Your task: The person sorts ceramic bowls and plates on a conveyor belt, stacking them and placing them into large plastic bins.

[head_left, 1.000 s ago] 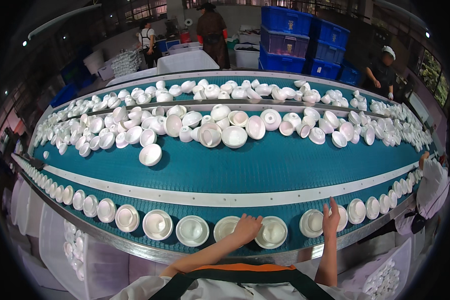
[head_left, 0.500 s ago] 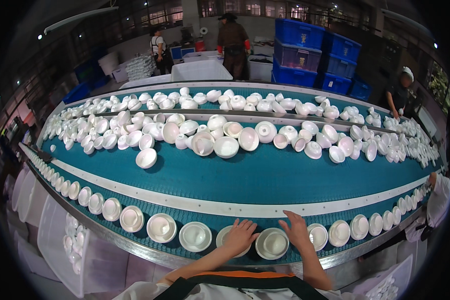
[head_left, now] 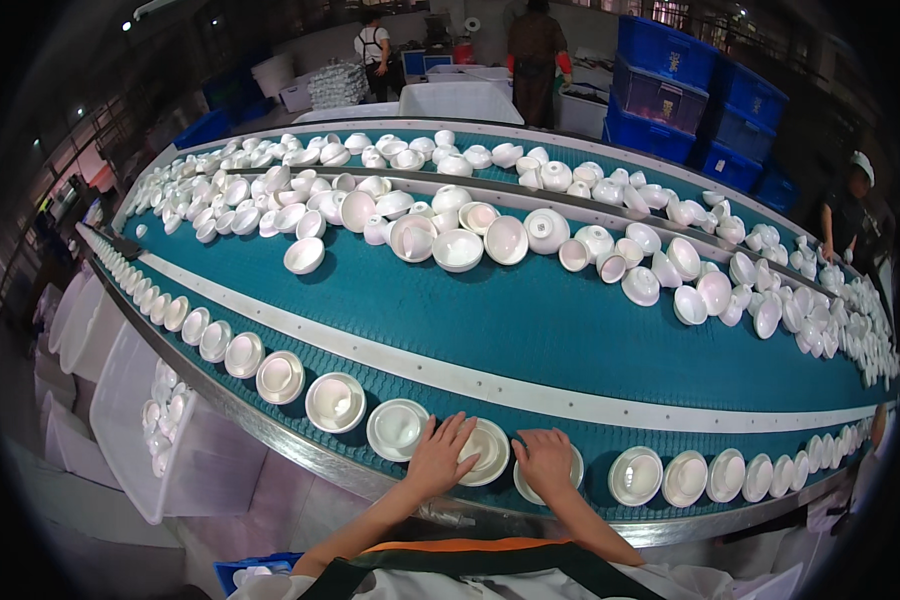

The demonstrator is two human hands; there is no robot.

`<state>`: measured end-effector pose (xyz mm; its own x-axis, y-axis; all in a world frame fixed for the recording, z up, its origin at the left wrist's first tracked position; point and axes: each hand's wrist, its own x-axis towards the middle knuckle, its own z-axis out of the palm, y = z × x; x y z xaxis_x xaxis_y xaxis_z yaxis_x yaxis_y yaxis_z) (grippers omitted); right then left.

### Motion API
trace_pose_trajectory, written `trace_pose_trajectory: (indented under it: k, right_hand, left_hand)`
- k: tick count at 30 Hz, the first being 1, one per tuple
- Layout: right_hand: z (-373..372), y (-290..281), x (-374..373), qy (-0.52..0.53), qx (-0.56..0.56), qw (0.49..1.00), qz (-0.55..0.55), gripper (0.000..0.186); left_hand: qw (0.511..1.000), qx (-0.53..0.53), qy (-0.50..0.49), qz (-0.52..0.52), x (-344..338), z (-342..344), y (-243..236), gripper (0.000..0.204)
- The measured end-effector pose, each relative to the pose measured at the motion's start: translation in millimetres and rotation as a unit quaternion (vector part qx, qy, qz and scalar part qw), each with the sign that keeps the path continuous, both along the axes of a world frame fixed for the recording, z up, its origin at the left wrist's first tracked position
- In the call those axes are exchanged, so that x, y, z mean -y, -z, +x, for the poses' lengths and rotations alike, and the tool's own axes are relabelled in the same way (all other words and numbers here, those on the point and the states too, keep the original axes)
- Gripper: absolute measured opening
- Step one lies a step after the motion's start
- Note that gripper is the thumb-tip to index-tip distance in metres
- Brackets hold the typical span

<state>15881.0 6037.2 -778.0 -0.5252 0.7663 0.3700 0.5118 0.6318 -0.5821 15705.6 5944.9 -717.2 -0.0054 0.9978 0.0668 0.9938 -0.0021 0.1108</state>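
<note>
White bowls nested one in another stand in a row along the near green conveyor belt. My left hand (head_left: 441,455) lies over the gap between a nested set on its left (head_left: 398,428) and another set (head_left: 487,452), its fingers spread across the right set's edge. My right hand (head_left: 546,464) rests over the following set (head_left: 574,470), covering most of it, with fingers stretched out. Whether either hand presses on the bowls I cannot tell. To the right of my right hand stands a further nested set (head_left: 636,475).
Heaps of loose white bowls (head_left: 458,250) lie on the wider belt (head_left: 450,325) beyond a white rail (head_left: 450,374). A plastic bin (head_left: 210,440) holding bowls stands at lower left. Blue crates (head_left: 660,90) are stacked at the back. Co-workers stand behind and at far right.
The view has turned and tilted. My left hand has slid off the set it covered to that set's left edge. My right hand has moved left onto a nested set.
</note>
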Motion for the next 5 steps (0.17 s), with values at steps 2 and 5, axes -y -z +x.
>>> trace_pose_trajectory:
  k: [2,5]
  right_hand:
    - [7,1,-5,0.002,-0.017,1.000,-0.004,0.020]
    - [19,9,-7,0.002,-0.007,1.000,-0.002,0.021]
  left_hand:
    - [1.000,0.003,0.002,0.002,-4,8,-1,0.059]
    - [1.000,0.004,-0.003,-0.002,-6,21,4,0.060]
